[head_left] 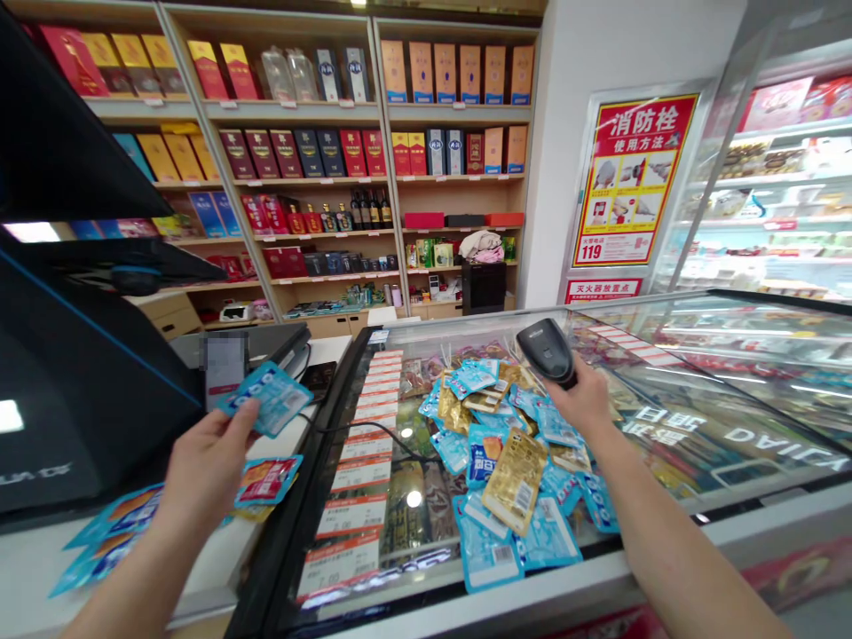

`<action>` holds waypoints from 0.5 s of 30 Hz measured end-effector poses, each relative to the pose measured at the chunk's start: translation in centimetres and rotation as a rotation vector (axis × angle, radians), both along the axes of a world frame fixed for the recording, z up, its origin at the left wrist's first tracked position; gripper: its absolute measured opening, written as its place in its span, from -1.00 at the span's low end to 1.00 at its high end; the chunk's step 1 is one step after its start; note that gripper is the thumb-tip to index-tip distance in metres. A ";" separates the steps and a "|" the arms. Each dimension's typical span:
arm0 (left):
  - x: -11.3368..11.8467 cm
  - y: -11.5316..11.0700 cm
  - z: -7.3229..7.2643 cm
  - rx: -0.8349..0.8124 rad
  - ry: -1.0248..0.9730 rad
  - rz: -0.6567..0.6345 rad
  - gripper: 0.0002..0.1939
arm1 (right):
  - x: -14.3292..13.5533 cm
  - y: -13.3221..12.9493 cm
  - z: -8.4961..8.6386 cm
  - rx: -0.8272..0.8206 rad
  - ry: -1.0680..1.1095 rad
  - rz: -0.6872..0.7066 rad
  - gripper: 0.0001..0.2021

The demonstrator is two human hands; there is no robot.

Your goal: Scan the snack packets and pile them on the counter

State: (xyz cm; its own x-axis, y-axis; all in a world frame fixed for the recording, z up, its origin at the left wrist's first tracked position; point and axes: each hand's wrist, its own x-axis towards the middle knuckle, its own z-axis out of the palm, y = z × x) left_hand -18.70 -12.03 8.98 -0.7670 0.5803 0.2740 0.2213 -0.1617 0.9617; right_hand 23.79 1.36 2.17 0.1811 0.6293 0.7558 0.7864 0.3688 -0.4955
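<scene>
- Packets (pixel 516 484), blue ones and gold ones mixed, lie in a big pile on the glass top (pixel 432 537) near the middle of the frame.
- Your left hand (pixel 214 448) pinches one blue packet (pixel 285 404) between thumb and fingers, up in the air at the left of the frame.
- Your right hand (pixel 587 399) is wrapped around the handle of a black scanner (pixel 546 351), just right of the middle. You hold it over the back of the pile. I cannot tell if a finger presses its button.
- You look part way through, I would guess. A few packets lie on the white tabletop (pixel 30 577) at the lower left, and most sit in the pile. I cannot tell which ones have had their turn with the scanner.
- Count what you hold: one packet and one scanner.
- Count the tabletop: at least two blue packets (pixel 113 541) left of your arm, one red and blue packet (pixel 267 479) right of your wrist, and a bit of gold under it.
- Count the pile: more than ten blue and at least four gold. They cover each other, so you cannot get a full number.
- One black cord (pixel 373 426) crosses the glass.
</scene>
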 end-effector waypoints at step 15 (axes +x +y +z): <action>13.8 7.6 -4.7 0.123 -0.579 -0.429 -0.75 | -2.6 -2.1 1.1 -0.157 -0.257 0.642 -0.80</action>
